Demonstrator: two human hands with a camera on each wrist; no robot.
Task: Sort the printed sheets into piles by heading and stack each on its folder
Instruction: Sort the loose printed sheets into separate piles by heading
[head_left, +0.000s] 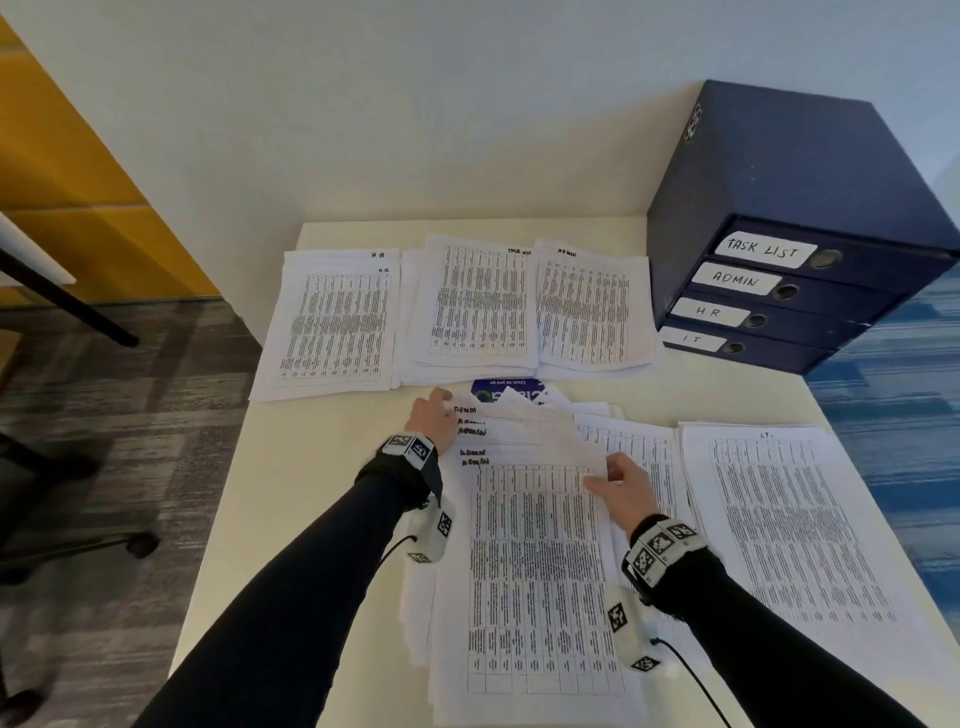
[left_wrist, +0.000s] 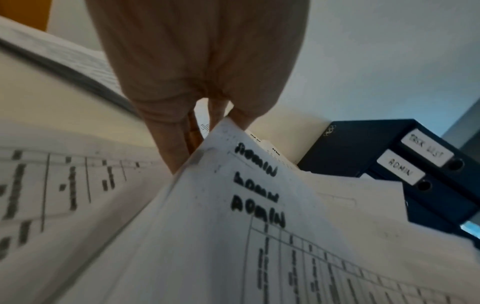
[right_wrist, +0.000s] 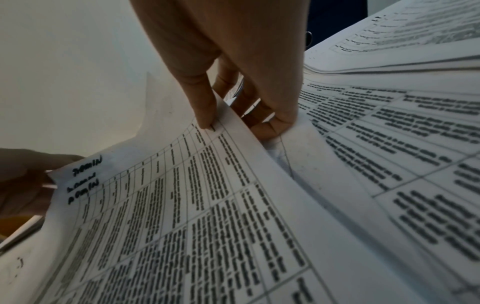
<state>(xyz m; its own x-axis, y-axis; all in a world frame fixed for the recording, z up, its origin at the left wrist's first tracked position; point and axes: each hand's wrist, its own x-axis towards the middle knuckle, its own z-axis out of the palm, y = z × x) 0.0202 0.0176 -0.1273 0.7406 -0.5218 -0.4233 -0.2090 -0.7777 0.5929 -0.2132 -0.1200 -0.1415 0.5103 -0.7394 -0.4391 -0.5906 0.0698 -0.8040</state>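
Observation:
A fanned bundle of printed sheets headed ADMIN (head_left: 535, 561) lies in the middle of the table, lifted at its far edge. My left hand (head_left: 436, 410) pinches the bundle's far left corner (left_wrist: 233, 164); its fingers (left_wrist: 176, 148) curl behind the paper. My right hand (head_left: 602, 475) pinches the far right edge, with the thumb (right_wrist: 205, 115) on top and the fingers underneath. Along the back lie an HR pile (head_left: 327, 322), a TASK LIST pile (head_left: 478, 306) and an ADMIN pile (head_left: 592, 306). An IT pile (head_left: 779, 519) lies at the right. The dark blue folders (head_left: 779, 291) are stacked at the back right.
The folders' spines read TASK LIST, ADMIN, HR, IT from top to bottom. A blue printed card (head_left: 506, 389) peeks out beyond the fanned bundle. More loose sheets (head_left: 644, 457) lie under my right hand. A white wall backs the table; a chair base (head_left: 78, 545) stands left.

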